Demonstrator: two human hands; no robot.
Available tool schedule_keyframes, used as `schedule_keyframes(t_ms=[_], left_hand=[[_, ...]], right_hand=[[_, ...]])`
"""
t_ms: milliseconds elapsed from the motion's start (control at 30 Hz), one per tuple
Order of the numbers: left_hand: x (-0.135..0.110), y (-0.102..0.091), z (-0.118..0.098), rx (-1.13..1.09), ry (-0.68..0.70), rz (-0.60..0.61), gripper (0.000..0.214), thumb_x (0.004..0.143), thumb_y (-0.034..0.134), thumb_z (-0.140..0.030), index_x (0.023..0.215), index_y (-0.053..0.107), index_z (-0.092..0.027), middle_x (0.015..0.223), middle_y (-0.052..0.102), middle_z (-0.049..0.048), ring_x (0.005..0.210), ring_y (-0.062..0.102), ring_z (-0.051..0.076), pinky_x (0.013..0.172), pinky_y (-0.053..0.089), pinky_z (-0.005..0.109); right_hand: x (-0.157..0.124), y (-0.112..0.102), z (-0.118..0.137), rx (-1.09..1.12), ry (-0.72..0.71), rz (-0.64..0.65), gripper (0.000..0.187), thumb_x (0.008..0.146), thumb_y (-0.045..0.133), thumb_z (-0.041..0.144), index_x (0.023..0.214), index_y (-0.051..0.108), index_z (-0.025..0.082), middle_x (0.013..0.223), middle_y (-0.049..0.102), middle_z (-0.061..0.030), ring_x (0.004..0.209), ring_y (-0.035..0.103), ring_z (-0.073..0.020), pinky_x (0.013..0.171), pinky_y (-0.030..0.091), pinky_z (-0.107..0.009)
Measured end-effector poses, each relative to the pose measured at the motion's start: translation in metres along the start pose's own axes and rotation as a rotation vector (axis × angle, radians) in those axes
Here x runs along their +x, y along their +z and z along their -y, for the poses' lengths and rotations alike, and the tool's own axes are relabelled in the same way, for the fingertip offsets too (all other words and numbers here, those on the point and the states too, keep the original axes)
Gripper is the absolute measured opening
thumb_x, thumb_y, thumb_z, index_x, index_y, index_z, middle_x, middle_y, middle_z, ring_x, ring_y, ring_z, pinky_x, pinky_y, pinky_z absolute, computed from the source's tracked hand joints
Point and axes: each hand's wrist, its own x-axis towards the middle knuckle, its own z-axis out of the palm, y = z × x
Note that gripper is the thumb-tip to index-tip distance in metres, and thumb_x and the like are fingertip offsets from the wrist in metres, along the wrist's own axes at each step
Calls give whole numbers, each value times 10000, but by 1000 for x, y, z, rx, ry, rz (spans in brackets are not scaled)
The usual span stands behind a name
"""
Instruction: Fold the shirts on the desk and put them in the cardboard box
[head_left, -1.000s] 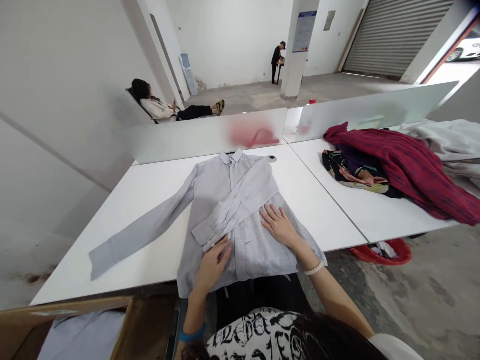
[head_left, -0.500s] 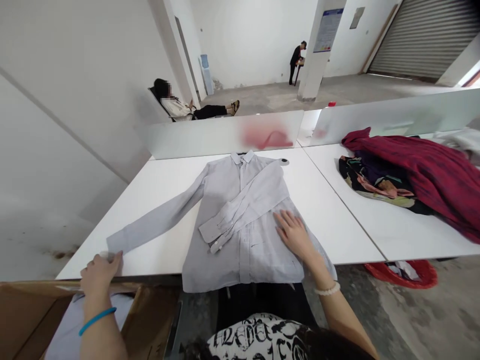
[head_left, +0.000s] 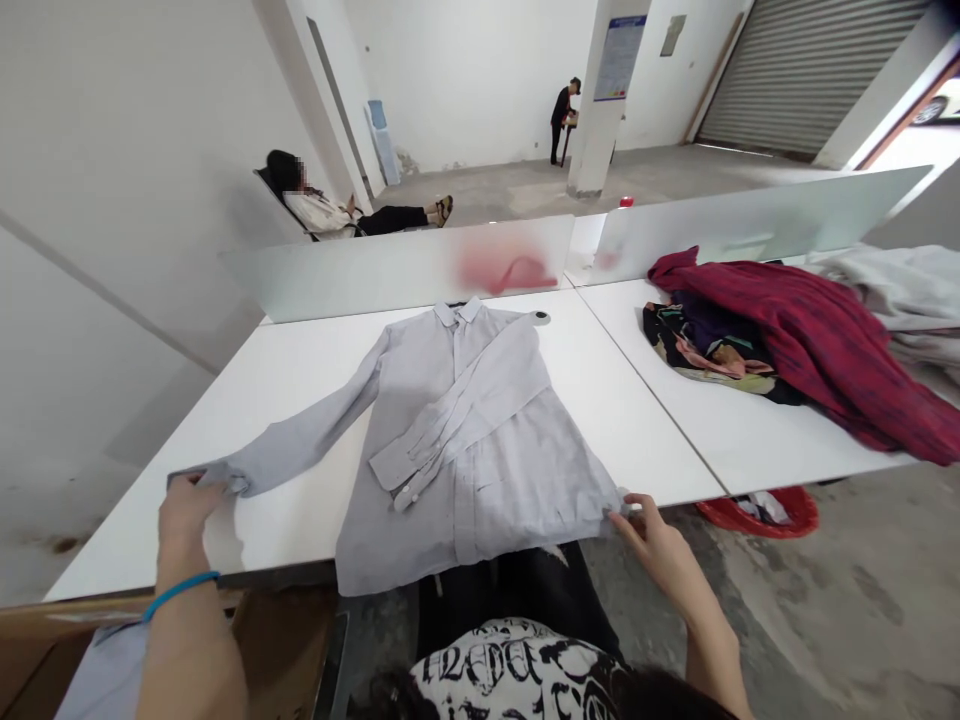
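Observation:
A light grey button-up shirt (head_left: 420, 430) lies front up on the white table (head_left: 600, 380), its collar toward the far side. One sleeve is folded diagonally across the chest, while the other stretches out to the left. My left hand (head_left: 187, 505) grips the cuff of the outstretched sleeve, with the cloth bunched at the fingers. At the lower right corner of the shirt's hem, my right hand (head_left: 652, 540) pinches the fabric between thumb and fingers. The hem hangs slightly over the table's near edge.
Dark red and patterned clothes (head_left: 795, 330) are heaped on the right, beside pale cloth (head_left: 900, 285). Frosted dividers (head_left: 360, 265) line the table's back. A cardboard box (head_left: 281, 650) stands below left, and a red-lined bin (head_left: 799, 515) below right. Two people are beyond the table.
My right hand has moved from lying flat on the shirt to pinching its lower right corner. My left hand has lifted and bunched the sleeve cuff. The view has shifted right.

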Motion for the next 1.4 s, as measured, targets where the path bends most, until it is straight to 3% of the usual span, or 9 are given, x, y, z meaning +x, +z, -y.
schedule_keyframes(t_ms=[200, 367, 500, 700, 800, 933, 1167, 1267, 1400], left_hand=[[-49, -31, -96, -214, 189, 9, 301, 783, 572, -410, 1001, 561, -202, 960, 669, -54, 745, 605, 105, 680, 491, 226], [-165, -70, -180, -585, 1175, 407, 227, 919, 451, -296, 1107, 552, -220, 1227, 615, 74, 1116, 581, 188, 925, 489, 334], [-220, -49, -191, -392, 1449, 740, 515, 929, 446, -400, 1409, 327, -257, 1430, 462, 66, 1275, 470, 203, 1011, 456, 366], [-216, 30, -134, -161, 1229, 641, 463, 936, 408, -386, 1348, 453, -178, 1413, 474, 119, 1316, 421, 247, 1096, 344, 476], [-209, 47, -110, -126, 1108, 600, 492, 933, 387, -410, 1361, 446, -174, 1471, 391, 119, 1387, 291, 276, 1114, 271, 535], [-202, 38, -88, -330, 814, 639, 516, 925, 332, -456, 1343, 455, -179, 1455, 419, 119, 1363, 345, 261, 1111, 286, 498], [-191, 8, -24, -445, -163, 443, 524, 718, 481, -673, 918, 562, -195, 851, 680, 92, 777, 664, 282, 714, 536, 421], [-196, 0, -7, -430, -289, 539, 485, 650, 528, -681, 805, 532, -222, 755, 672, 68, 733, 669, 298, 714, 529, 431], [-214, 2, -1, -409, -303, 630, 512, 646, 514, -698, 824, 544, -219, 848, 678, 95, 850, 663, 334, 789, 513, 463]], right_hand=[[-7, 15, -5, 219, -53, -82, 330, 831, 465, 562, 764, 460, 239, 756, 562, -30, 716, 568, -201, 673, 468, -301], [-14, 16, 7, 409, 14, -39, 408, 814, 515, 581, 655, 405, 222, 588, 393, 48, 551, 399, -123, 534, 366, -236], [-18, 16, 19, 666, 62, -75, 408, 760, 601, 588, 705, 437, 218, 621, 452, 41, 581, 438, -123, 548, 385, -238], [-15, 17, 13, 874, 215, -35, 515, 732, 619, 613, 1023, 509, 203, 597, 573, 27, 515, 523, -160, 527, 441, -286], [-11, 13, 7, 860, 184, -26, 475, 784, 583, 571, 1065, 528, 192, 601, 586, 22, 524, 545, -166, 551, 459, -297], [-9, 9, 0, 732, 197, -87, 463, 793, 524, 616, 1004, 543, 204, 644, 599, 9, 523, 548, -170, 543, 462, -303], [-14, 11, -9, 395, 166, 94, 501, 806, 428, 681, 658, 502, 208, 473, 492, 20, 513, 502, -161, 559, 399, -273], [-12, 11, -4, 381, 139, 132, 526, 788, 464, 675, 567, 487, 199, 541, 551, -11, 572, 524, -167, 573, 408, -260], [-7, 9, 3, 437, 168, 212, 474, 752, 561, 621, 783, 676, 162, 850, 709, -69, 851, 624, -267, 739, 477, -286]])
